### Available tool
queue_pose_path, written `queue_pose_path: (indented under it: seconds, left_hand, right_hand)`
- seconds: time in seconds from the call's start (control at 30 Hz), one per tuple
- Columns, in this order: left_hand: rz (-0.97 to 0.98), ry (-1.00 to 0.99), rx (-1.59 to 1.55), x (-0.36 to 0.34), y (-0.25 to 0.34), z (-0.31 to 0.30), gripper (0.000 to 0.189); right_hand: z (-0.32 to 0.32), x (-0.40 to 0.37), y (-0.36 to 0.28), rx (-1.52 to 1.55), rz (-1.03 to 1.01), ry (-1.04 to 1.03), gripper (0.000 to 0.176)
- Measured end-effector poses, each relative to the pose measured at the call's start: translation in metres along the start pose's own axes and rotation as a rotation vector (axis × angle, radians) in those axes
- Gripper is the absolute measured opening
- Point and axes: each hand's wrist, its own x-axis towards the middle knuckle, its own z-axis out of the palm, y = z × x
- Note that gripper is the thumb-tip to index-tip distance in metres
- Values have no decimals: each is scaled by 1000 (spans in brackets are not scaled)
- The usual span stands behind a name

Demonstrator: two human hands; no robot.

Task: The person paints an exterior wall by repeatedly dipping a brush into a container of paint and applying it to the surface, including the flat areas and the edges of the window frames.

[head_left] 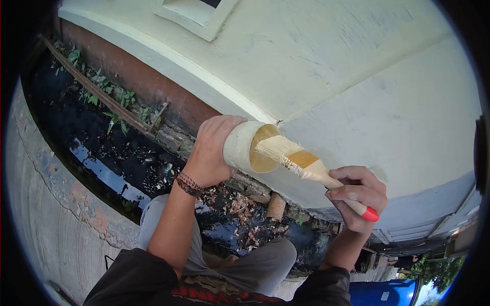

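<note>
My left hand point(214, 148) is wrapped round a white cylindrical paint container point(239, 145), tilted so that its open mouth faces right. Cream paint coats the inside of its rim. In my right hand point(357, 194) is a wide paintbrush point(316, 171), gripped by its pale wooden handle with a red end. The bristle tips lie at the mouth of the container, and paint smears the bristles and the brush's lower edge. Behind both hands rises a cream-painted wall point(326, 102).
A ditch of dark water point(117, 158) with floating debris runs below the wall. Green plants point(120, 97) and a rusty bar point(94, 89) stand along its far side. A short pipe point(276, 206) juts out under the wall. Concrete paving point(56, 219) lies left, a blue object point(383, 292) lower right.
</note>
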Motion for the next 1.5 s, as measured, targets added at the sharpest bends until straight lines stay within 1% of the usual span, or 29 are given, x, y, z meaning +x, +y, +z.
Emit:
queue_pose_path:
  seconds: [0.03, 0.07, 0.13, 0.2, 0.23, 0.27, 0.37, 0.43, 0.47, 0.5, 0.57, 0.67, 0.8, 0.87, 0.9, 0.97, 1.2, 1.27, 1.4, 1.47, 1.5]
  left_hand:
    - [-40, 18, -54, 5, 3, 1, 73]
    - [-49, 34, -60, 6, 4, 4, 74]
    - [-51, 15, -62, 6, 1, 12, 76]
    - [-79, 21, -84, 4, 5, 23, 76]
    - [-86, 36, -86, 3, 10, 29, 76]
    - [-101, 7, -101, 1, 12, 34, 76]
    - [-75, 13, -161, -3, 19, 52, 77]
    - [-128, -40, -241, -6, 23, 61, 77]
    - [-120, -40, -248, -8, 22, 66, 77]
    - [-94, -68, -236, -11, 18, 73, 83]
    - [-56, -119, -213, -13, 19, 79, 92]
    - [-72, -143, -229, -17, 12, 89, 94]
    - [-76, -140, -211, -17, 11, 91, 95]
    - [-109, -142, -257, -15, 17, 87, 81]
    - [-107, -141, -256, -16, 15, 86, 81]
    - [-118, -190, -212, -20, 10, 90, 97]
    - [-93, -183, -244, -24, 4, 91, 95]
    - [-113, -164, -229, -24, 6, 86, 95]
    - [-131, -185, -232, -22, 2, 85, 96]
    - [-117, -183, -206, -25, -1, 89, 97]
    - [-116, -187, -203, -27, -2, 91, 97]
  right_hand:
    - [-6, -4, 4, 133, 103, 113, 19]
    - [-15, -6, 8, 252, 177, 235, 18]
    - [-36, -1, 14, 240, 51, 327, 15]
    - [-54, 15, 7, 167, -44, 464, 15]
    - [-69, 26, 2, 50, -100, 493, 15]
    - [-84, 39, -2, -52, -142, 518, 15]
    - [-137, 86, -10, -608, -351, 604, 17]
    - [-176, 123, -16, -851, -468, 670, 19]
    - [-194, 141, -20, -916, -518, 692, 18]
    - [-213, 159, -21, -1030, -564, 711, 17]
    - [-238, 188, -24, -1071, -549, 699, 16]
    - [-268, 222, -21, -1160, -584, 665, 19]
    - [-294, 250, -17, -1180, -599, 698, 20]
    - [-302, 259, -18, -1122, -566, 729, 20]
    - [-304, 262, -19, -1123, -566, 732, 20]
    - [-309, 264, -21, -1119, -550, 729, 19]
    - [-312, 251, -16, -1151, -553, 802, 19]
    - [-308, 242, -7, -1158, -536, 903, 19]
    - [-293, 243, -8, -1145, -518, 933, 19]
    - [-288, 258, -12, -1142, -622, 739, 19]
    - [-286, 263, -15, -1104, -596, 712, 20]
